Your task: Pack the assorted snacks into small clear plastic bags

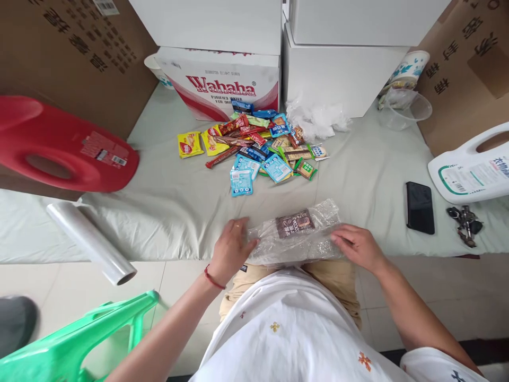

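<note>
In front of my body, a crinkled sheet of clear plastic film [322, 241] lies along the table's front edge. On it sits a dark brown snack packet [295, 223] with white lettering, partly under a glossy layer of the film. My left hand [233, 248] is at the film's left end, thumb and fingers closing on its edge. At the opposite end, my right hand [360, 246] pinches the film between thumb and fingers. Beyond them is a pile of small wrapped snacks [258, 140] in yellow, red, blue and green packets.
A roll of plastic film [93, 241] overhangs the front edge at left, near a red jug [67, 148] and a green stool [79, 334]. Right are a phone [420, 208], keys [466, 224] and a white jug [473, 164]. Boxes [222, 79] and crumpled plastic [316, 119] stand behind.
</note>
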`<state>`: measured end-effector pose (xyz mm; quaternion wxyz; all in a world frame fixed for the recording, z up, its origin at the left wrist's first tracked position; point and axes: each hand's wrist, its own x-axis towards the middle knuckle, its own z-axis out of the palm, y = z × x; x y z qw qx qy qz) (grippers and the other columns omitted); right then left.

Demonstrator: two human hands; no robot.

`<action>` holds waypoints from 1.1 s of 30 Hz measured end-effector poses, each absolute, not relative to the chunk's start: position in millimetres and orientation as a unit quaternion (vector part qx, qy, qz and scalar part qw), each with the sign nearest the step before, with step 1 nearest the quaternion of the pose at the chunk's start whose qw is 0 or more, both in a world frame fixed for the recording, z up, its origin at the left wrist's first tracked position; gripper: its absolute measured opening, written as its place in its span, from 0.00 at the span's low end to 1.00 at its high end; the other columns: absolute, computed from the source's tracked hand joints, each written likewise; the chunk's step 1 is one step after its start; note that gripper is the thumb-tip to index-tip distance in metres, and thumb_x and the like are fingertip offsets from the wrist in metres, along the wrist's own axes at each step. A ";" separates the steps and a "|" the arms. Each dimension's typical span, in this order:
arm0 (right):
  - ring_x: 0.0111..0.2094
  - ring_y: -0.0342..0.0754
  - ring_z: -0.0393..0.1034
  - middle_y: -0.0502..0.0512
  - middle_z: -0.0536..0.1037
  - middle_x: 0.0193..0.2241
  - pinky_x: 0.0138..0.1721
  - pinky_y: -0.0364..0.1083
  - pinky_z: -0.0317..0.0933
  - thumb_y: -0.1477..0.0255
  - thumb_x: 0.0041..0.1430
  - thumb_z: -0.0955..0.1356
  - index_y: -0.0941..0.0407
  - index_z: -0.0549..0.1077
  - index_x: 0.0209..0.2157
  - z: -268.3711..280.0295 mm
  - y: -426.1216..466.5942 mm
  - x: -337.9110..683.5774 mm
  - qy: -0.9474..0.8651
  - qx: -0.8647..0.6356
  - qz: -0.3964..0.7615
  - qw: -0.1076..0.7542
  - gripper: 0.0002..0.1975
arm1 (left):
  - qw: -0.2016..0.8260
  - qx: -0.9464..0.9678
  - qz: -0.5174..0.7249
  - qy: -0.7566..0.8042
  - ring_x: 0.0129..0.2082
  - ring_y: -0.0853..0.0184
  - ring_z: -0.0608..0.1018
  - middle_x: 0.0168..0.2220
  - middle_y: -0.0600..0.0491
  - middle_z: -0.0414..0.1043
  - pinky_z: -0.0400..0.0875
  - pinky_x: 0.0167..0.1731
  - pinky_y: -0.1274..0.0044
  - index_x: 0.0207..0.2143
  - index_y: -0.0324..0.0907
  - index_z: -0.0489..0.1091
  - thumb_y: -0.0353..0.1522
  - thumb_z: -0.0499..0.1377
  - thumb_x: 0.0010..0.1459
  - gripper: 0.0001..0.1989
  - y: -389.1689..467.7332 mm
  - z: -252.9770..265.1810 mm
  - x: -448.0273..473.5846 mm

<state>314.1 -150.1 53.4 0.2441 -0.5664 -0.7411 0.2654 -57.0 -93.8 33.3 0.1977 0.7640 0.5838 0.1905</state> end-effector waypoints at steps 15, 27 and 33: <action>0.25 0.45 0.68 0.50 0.78 0.29 0.30 0.46 0.63 0.61 0.62 0.69 0.54 0.76 0.48 13.3 -86.9 327.1 -0.612 -0.713 0.223 0.258 0.16 | 0.092 0.959 0.114 0.242 0.72 0.57 0.61 0.70 0.49 0.61 0.45 0.71 0.56 0.67 0.51 0.64 0.30 0.54 0.69 0.25 -85.7 28.3 -2.1; 0.47 0.56 0.71 0.58 0.79 0.48 0.50 0.57 0.67 0.74 0.66 0.69 0.47 0.76 0.53 20.1 -195.8 278.1 -0.855 -0.487 0.059 0.169 0.15 | 0.199 0.940 0.101 0.256 0.74 0.55 0.57 0.72 0.48 0.57 0.47 0.71 0.53 0.62 0.50 0.71 0.31 0.56 0.67 0.23 -86.0 20.5 -15.3; 0.45 0.54 0.69 0.56 0.81 0.42 0.47 0.54 0.68 0.77 0.65 0.68 0.48 0.80 0.44 35.1 -180.6 270.7 -0.838 -0.472 0.114 0.247 0.12 | 0.231 0.934 0.083 0.259 0.75 0.53 0.54 0.74 0.48 0.51 0.44 0.72 0.51 0.63 0.47 0.70 0.34 0.52 0.69 0.23 -89.3 29.8 -14.7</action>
